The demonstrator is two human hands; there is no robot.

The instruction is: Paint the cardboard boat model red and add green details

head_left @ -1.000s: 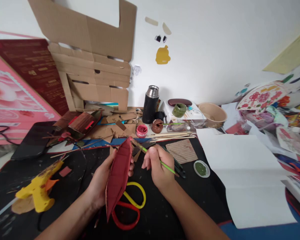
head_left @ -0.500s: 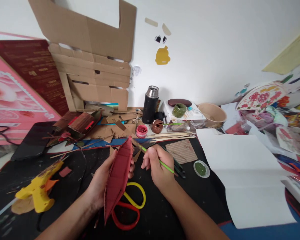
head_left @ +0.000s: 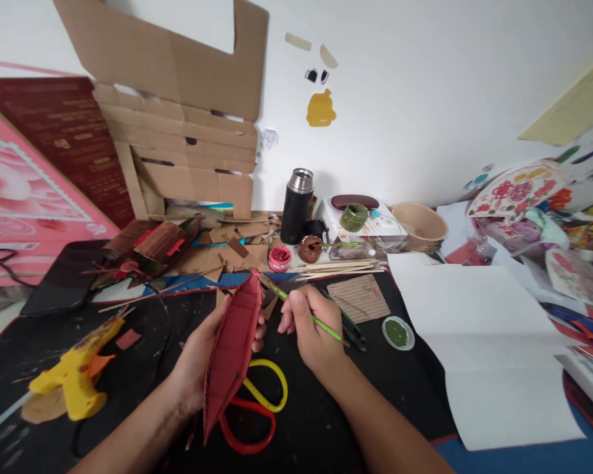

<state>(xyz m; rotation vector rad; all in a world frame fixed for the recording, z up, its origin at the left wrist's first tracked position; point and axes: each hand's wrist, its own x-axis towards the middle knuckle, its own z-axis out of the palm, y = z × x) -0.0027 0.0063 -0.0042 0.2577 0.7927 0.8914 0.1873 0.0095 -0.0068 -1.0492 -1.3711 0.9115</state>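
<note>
My left hand (head_left: 205, 352) is closed round a dark red boat-shaped cardboard piece (head_left: 233, 352), tilted with its pointed tip up and away from me. Some of its fingers show past the right edge. Pinched in my right hand (head_left: 313, 329) is a paintbrush (head_left: 329, 329) with a green handle. The brush's bristles are at the upper tip of the red piece, touching it or very close. Under and beside the piece lie scissors (head_left: 271, 405) with one yellow and one red handle; their blades are hidden. Behind the hands stand an open pot of red paint (head_left: 279, 259) and a brown paint pot (head_left: 311, 249).
A yellow hot glue gun (head_left: 72, 382) lies on the black mat at left. A small model (head_left: 158, 243) sits behind it. At the back stand a black flask (head_left: 297, 207) and a beige bowl (head_left: 420, 227). A green paint lid (head_left: 398, 333) and white paper (head_left: 494, 355) lie at right.
Almost nothing differs. The red piece and both hands appear shifted very slightly, along with the whole view; the brush stays at the piece's upper tip.
</note>
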